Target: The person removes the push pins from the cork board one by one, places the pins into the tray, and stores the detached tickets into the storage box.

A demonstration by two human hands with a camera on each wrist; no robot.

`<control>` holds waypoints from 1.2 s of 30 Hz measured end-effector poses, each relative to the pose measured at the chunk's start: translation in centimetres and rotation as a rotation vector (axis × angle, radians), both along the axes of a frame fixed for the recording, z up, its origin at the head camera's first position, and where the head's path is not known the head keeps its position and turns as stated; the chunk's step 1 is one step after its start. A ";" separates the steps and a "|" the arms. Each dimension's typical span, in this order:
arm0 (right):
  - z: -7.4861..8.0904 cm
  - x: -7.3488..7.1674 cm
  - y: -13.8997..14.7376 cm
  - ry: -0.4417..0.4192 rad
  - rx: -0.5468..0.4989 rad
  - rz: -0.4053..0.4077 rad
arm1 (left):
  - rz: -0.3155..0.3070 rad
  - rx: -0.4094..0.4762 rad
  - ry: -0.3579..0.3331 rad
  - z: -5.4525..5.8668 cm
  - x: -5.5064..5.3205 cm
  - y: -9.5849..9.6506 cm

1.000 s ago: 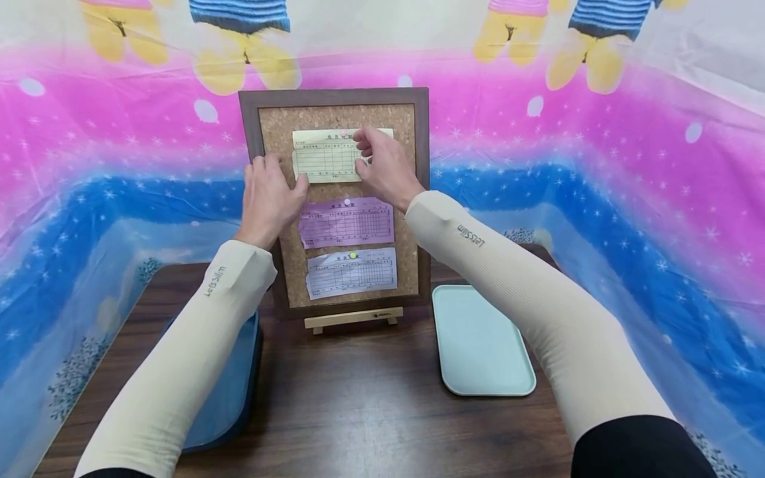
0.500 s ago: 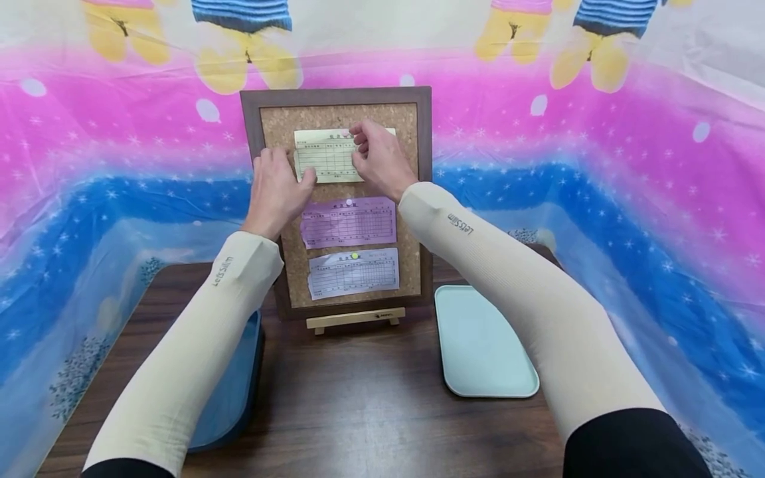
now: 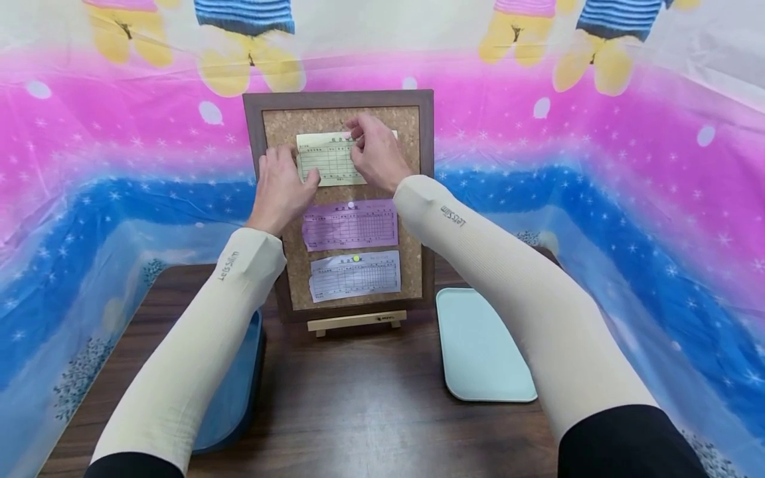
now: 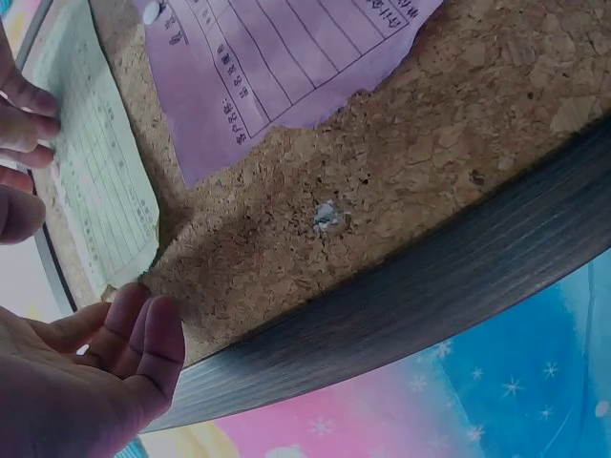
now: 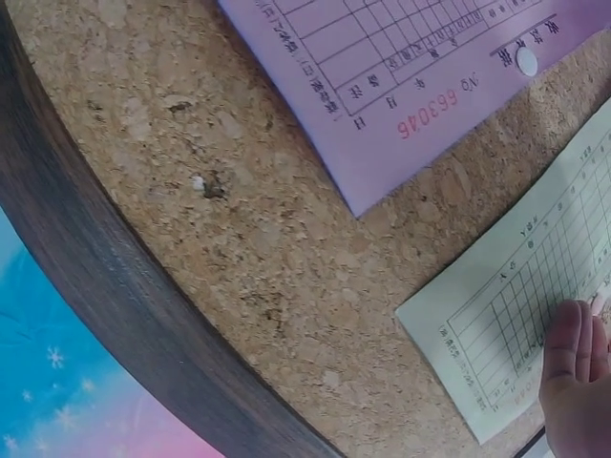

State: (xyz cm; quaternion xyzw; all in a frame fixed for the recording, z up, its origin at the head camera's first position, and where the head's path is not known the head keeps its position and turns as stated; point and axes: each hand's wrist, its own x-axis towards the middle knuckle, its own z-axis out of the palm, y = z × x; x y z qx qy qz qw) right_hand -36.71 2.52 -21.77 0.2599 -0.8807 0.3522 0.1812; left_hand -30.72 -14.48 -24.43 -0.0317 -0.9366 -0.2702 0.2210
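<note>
A framed corkboard (image 3: 412,199) stands upright, with a pale yellow slip (image 3: 325,159), a purple slip (image 3: 352,227) and a pale lilac slip (image 3: 355,277) on it, top to bottom. My right hand (image 3: 379,151) covers the yellow slip's upper right; its thumb and forefinger pinch a pink push pin (image 5: 600,300) at the top edge. At that slip's left edge is my left hand (image 3: 281,182), thumb spread apart. Its loosely bent fingers (image 4: 153,334) sit right at the slip's edge in the left wrist view. White (image 3: 350,205) and yellow-green (image 3: 356,259) push pins hold the lower slips.
A small wooden easel (image 3: 356,320) supports the board on a dark wood table (image 3: 358,398). To the right lies a pale mint tray (image 3: 484,352). A blue tray (image 3: 230,392) is partly hidden under my left forearm. Patterned cloth (image 3: 496,126) surrounds the table.
My right hand has shifted slightly left and up, its fingers now over the pink pin. My left hand has edged a little to the right along the yellow slip's edge.
</note>
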 end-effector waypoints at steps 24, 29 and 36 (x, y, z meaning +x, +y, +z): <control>0.6 -0.6 -1.3 0.001 0.111 -0.134 | 0.010 0.076 -0.036 0.6 -1.3 -0.3; 0.6 -0.9 -1.4 0.024 0.120 -0.158 | 0.024 0.092 -0.051 0.8 -1.5 -0.1; 0.6 -1.0 -1.7 0.043 0.118 -0.181 | 0.007 0.103 -0.019 0.8 -1.4 -0.2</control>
